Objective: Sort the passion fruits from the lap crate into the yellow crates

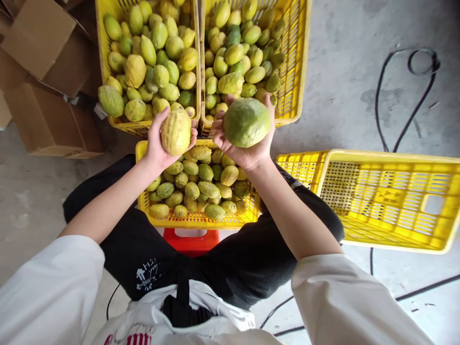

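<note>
My left hand (160, 146) is wrapped around a large, ribbed yellow lemon (176, 132). In my right hand (259, 152) rests a bigger, mostly green lemon (246, 122), its fingers curled about the sides. Both hands are raised above the far edge of a low yellow crate (197, 222) between my knees, which holds many smaller green-yellow lemons (208, 189). Just beyond the hands stand two more yellow crates side by side, the left crate (102, 48) heaped with lemons (135, 71) and the right crate (304, 62) also well filled.
At my right lies a yellow crate (391, 194) with slatted sides, beside my knee. Brown cardboard boxes (53, 115) are piled at the far left. A black cable (377, 103) loops over the grey concrete floor (341, 72). Below the near crate shows a red stool (192, 243).
</note>
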A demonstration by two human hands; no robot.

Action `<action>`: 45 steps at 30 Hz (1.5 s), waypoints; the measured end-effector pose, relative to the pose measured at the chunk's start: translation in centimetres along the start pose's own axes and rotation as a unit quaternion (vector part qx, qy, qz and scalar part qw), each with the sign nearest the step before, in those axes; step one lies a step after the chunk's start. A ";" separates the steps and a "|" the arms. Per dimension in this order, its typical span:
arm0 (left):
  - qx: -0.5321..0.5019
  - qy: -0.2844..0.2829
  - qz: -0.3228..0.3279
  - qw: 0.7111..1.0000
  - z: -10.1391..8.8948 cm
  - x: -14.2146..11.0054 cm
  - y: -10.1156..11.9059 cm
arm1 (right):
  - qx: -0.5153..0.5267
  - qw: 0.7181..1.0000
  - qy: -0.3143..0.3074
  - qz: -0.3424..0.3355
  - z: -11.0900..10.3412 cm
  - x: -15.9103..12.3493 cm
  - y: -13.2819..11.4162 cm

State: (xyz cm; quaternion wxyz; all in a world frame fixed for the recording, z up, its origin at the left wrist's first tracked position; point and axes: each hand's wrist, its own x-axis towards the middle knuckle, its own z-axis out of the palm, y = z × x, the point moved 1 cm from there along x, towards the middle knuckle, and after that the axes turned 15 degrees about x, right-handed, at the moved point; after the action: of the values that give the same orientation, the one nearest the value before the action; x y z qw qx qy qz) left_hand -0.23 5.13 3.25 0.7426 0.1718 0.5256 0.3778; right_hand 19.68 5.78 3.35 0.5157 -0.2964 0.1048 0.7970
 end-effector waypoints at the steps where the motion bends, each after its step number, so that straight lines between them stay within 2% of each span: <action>1: -0.003 0.001 0.000 1.000 0.0 0.0 0.0 | 0.002 1.000 0.012 -0.006 -0.1 0.0 0.1; 4: -0.006 0.006 -0.006 1.000 0.1 0.0 0.0 | 0.015 0.998 0.056 -0.027 -0.6 0.1 0.4; 8: 0.018 0.011 -0.009 1.000 0.1 0.2 0.0 | 0.028 0.997 0.071 -0.025 -0.7 0.4 0.8; 14: 0.038 -0.009 -0.016 0.999 -0.2 0.5 -0.6 | 0.027 0.998 0.054 -0.034 -0.2 0.2 0.9; 18: 0.039 -0.010 0.003 0.999 -0.7 1.0 -1.1 | 0.013 0.998 0.048 -0.050 -0.7 0.4 1.2; 24: -0.010 0.000 0.017 1.000 -0.6 0.7 -0.6 | 0.077 0.994 -0.048 -0.057 -2.8 1.5 1.0; 28: -0.030 -0.019 -0.002 0.999 -0.3 0.4 -0.2 | 0.122 0.987 -0.090 -0.047 -4.0 2.7 0.2; 33: -0.034 -0.043 -0.011 0.998 -0.5 0.3 -0.3 | 0.104 0.992 -0.063 -0.014 -3.9 2.7 0.0; 38: -0.034 -0.015 -0.027 0.999 -0.5 0.4 -0.6 | 0.115 0.993 -0.036 -0.022 -3.7 2.4 0.9; 45: -0.040 0.004 -0.058 0.998 -0.5 1.1 -1.2 | 0.110 0.993 -0.049 -0.008 -5.1 3.6 1.5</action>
State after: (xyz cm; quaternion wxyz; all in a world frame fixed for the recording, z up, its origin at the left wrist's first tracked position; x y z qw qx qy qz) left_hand -0.06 5.10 1.54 0.7675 0.1102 0.5219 0.3556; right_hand 19.11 5.45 -3.00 0.5563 -0.1992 0.1637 0.7900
